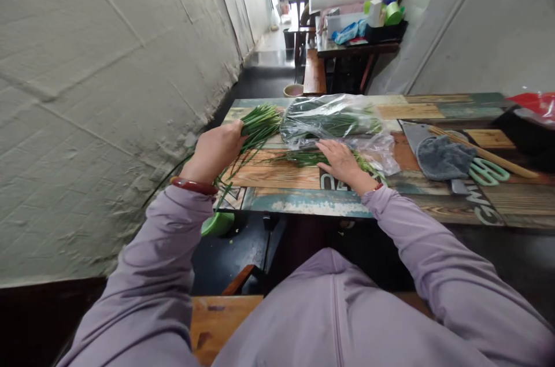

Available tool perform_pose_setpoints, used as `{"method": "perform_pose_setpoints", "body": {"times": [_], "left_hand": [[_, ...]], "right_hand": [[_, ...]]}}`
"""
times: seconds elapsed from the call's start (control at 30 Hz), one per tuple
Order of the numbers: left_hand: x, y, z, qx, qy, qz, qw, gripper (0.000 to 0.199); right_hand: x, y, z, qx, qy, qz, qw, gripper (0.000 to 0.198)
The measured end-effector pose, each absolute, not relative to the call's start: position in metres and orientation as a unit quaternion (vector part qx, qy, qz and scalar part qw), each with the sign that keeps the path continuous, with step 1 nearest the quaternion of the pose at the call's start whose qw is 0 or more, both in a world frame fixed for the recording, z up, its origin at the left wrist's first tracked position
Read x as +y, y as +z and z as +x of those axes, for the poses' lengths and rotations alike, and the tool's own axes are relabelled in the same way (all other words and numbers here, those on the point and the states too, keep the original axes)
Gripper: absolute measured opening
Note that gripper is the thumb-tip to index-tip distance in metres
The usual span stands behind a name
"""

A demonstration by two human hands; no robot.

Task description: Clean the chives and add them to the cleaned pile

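Logged from my remote post: one bunch of green stalks (264,121), tabletop (303,202) far left, my left hand (221,150) fingers closed round it; my right hand (340,163), fingers part-spread, at a clear bag (333,118) of greens. Cluttering the right: cleaver (411,134), grey cloth (444,157), green-handled scissors (489,173), wooden stick (511,166).

Wood-look planks, weathered with worn paint, face the surface (299,201). On it: a glossy, crinkled clear plastic bag (333,112), a fuzzy matt grey cloth (444,156) and a smooth wooden stick (515,167). The white wall (108,95) looks rough; the lilac sleeve (160,251) is soft, matt fabric.
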State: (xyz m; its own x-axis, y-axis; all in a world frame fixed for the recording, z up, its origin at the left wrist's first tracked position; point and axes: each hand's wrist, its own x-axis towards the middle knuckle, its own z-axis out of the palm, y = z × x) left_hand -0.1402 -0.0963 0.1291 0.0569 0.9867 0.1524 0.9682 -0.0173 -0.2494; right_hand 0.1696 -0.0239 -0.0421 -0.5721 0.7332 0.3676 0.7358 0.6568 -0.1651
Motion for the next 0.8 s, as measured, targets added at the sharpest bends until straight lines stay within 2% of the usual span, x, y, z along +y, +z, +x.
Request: {"method": "perform_pose_setpoints", "body": {"times": [0.3,0.5,0.57,0.7,0.8], "left_hand": [[-0.024,0.092,-0.171,-0.726,0.005,-0.675,0.131,0.038],[0.021,0.071,-0.168,-0.739,-0.044,-0.658,0.138,0.037],[0.034,0.056,-0.164,-0.744,-0.06,-0.652,0.135,0.043],[0.05,0.01,-0.158,-0.742,-0.03,-0.667,0.057,0.073],[0.051,-0.017,-0.16,-0.739,-0.052,-0.668,0.07,0.074]], "right_hand": [[-0.021,-0.05,0.172,-0.9,-0.007,-0.379,0.215,0.034],[-0.022,-0.046,0.171,-0.897,0.021,-0.384,0.218,0.026],[-0.023,-0.045,0.171,-0.893,0.03,-0.391,0.22,0.025],[-0.024,-0.041,0.17,-0.892,0.041,-0.394,0.219,0.025],[-0.024,-0.039,0.17,-0.895,0.047,-0.391,0.208,0.027]]}}
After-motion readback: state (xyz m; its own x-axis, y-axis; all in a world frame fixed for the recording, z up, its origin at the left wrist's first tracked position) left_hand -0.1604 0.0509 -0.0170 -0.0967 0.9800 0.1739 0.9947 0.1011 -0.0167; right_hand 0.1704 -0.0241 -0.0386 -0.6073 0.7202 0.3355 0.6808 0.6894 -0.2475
